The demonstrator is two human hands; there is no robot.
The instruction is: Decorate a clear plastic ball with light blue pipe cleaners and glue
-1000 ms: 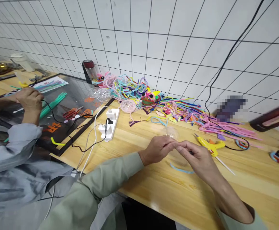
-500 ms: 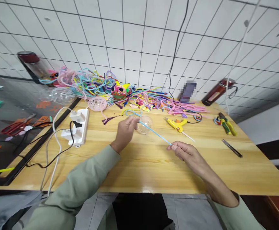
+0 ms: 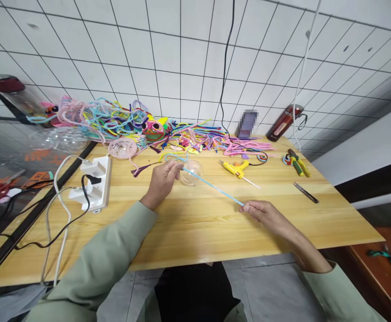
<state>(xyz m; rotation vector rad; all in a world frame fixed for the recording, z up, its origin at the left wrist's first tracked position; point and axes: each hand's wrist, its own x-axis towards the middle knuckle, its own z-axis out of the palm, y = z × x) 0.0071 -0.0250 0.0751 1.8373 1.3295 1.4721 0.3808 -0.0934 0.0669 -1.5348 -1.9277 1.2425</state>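
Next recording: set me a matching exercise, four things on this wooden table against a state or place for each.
1 blue pipe cleaner
2 hot glue gun
3 power strip
4 clear ball

A black plug in it
B stretched between left hand and right hand
C yellow, lying untouched
D transparent, at the left hand's fingertips

Pairs: 1-B, 2-C, 3-A, 4-D

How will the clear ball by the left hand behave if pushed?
The clear ball looks round and smooth, so it would probably roll on the flat table at a light push. It seems hollow and see-through, so likely light, and may crack under a hard grip.
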